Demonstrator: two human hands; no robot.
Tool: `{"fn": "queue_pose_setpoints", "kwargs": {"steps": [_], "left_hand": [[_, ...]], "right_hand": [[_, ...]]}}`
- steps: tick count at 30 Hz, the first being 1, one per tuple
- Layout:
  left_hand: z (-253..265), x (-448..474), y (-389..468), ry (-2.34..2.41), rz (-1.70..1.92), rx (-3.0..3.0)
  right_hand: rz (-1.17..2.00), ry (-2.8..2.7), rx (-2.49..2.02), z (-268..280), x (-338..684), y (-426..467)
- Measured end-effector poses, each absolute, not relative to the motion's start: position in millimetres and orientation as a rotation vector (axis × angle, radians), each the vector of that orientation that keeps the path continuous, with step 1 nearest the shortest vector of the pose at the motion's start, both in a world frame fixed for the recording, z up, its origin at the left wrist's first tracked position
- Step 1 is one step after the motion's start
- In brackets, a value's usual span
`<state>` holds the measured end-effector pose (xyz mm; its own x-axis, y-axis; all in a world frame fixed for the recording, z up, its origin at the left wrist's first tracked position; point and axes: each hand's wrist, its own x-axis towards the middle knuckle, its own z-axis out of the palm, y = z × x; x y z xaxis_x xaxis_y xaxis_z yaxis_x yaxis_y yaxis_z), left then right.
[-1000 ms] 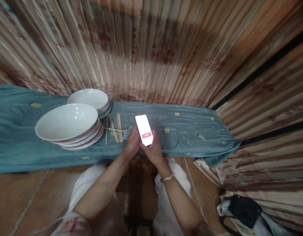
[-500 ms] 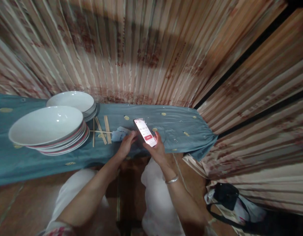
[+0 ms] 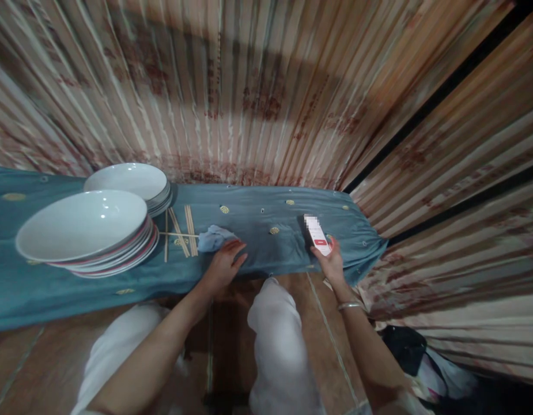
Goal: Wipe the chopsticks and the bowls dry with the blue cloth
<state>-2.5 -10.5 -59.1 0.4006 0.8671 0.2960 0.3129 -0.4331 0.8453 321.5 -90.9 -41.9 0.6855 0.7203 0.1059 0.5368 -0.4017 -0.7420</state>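
My right hand (image 3: 331,264) is closed around the lower end of a smartphone (image 3: 317,235), whose lit screen has a red button. The phone is over the right part of the table, tilted slightly. My left hand (image 3: 225,262) hangs at the table's front edge with its fingers apart and holds nothing. Just behind its fingers lies a crumpled light-blue cloth (image 3: 212,237). Left of the cloth, several wooden chopsticks (image 3: 189,230) lie on the tablecloth, one of them crosswise over or under the others.
A tall stack of plates topped by a large white bowl (image 3: 82,222) stands on the left, with a second stack of white dishes (image 3: 130,178) behind it. A teal cloth (image 3: 249,199) covers the narrow table. Pleated curtains (image 3: 257,86) hang behind; a dark bag (image 3: 402,349) rests at lower right.
My right hand has carried the phone to the right, away from my left hand. My left hand has shifted slightly right, nearer the front of the blue cloth.
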Motion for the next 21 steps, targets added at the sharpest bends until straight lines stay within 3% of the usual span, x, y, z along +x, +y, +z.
{"fn": "queue_pose_setpoints", "kwargs": {"steps": [21], "left_hand": [[-58.2,-33.6,-7.1,1.007,0.998,2.417]], "right_hand": [[-0.017,-0.856,-2.593,-48.4,477.6,-60.4]]}}
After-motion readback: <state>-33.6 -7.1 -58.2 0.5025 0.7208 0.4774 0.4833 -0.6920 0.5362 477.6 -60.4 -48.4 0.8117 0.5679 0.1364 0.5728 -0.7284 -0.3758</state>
